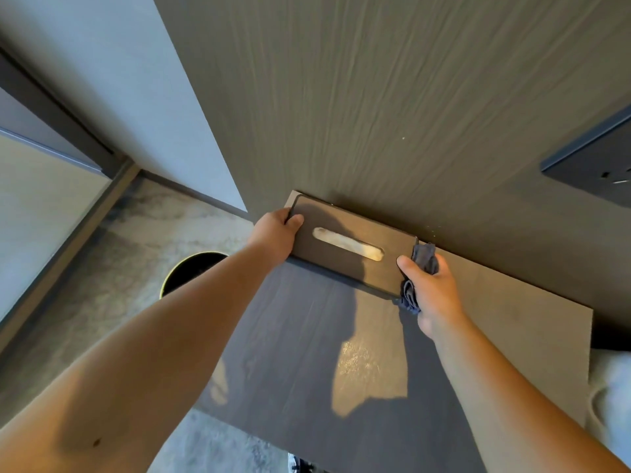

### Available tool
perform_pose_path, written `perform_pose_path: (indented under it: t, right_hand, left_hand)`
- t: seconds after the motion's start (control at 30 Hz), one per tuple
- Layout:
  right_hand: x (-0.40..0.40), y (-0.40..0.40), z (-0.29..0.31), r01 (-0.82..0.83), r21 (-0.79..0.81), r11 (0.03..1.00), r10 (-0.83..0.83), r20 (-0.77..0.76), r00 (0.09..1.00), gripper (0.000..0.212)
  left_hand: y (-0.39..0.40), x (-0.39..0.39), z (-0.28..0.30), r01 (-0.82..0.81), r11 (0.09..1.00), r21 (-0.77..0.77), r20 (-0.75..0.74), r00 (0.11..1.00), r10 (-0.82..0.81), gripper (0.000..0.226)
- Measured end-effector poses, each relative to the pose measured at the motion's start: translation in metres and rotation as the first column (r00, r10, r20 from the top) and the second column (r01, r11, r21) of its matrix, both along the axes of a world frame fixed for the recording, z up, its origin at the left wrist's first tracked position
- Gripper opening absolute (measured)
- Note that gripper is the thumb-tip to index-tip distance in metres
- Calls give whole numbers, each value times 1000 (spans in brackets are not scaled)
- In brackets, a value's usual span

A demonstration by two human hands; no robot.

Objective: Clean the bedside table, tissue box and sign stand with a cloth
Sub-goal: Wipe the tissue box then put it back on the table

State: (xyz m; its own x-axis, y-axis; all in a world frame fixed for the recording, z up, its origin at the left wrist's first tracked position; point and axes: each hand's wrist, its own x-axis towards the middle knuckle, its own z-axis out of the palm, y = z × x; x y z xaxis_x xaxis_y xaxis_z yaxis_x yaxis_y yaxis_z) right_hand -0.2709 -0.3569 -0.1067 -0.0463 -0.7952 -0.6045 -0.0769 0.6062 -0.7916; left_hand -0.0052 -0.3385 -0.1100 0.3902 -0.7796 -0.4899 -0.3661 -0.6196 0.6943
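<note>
The tissue box (345,247), dark brown with a long slot in its lid, sits at the back of the bedside table's surface (307,343), close against the wood-grain wall panel (392,97) behind it. The left hand (273,237) grips the box's left end, thumb lying on the lid and the other fingers wrapped around the side. The right hand (433,291) is at the box's right end, its thumb resting on the lid's near right corner while its fingers are clenched around a crumpled dark blue cloth (420,271), which is pressed against the box's right side and hangs down to touch the surface just beside it. Whether the box rests on the surface or is slightly raised cannot be told. To the left of the box and lower, on the carpeted floor, stands a round black bin (191,271), partly hidden by the left forearm. To the right of the box, a dark socket plate (594,158) is mounted on the wall panel.
</note>
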Motion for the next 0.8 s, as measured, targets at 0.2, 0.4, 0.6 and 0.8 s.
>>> perform_pose_path:
  t: [0.2, 0.4, 0.6, 0.8]
  right_hand:
    - [-1, 2, 0, -40, -8, 999, 39, -45, 998, 41]
    - [-3, 5, 10, -48, -53, 997, 42, -109, 993, 33]
    - [10, 54, 30, -323, -287, 902, 155, -484, 861, 29]
    - [93, 140, 51, -651, -327, 685, 358, -627, 692, 34]
  left_hand:
    - [1, -3, 4, 78, 997, 8, 120, 990, -78, 42]
    - [18, -1, 19, 67, 998, 18, 252, 965, -69, 47]
    - [100, 26, 36, 34, 999, 11, 292, 956, -36, 48]
    - [236, 49, 42, -140, 989, 37, 291, 949, 123, 34]
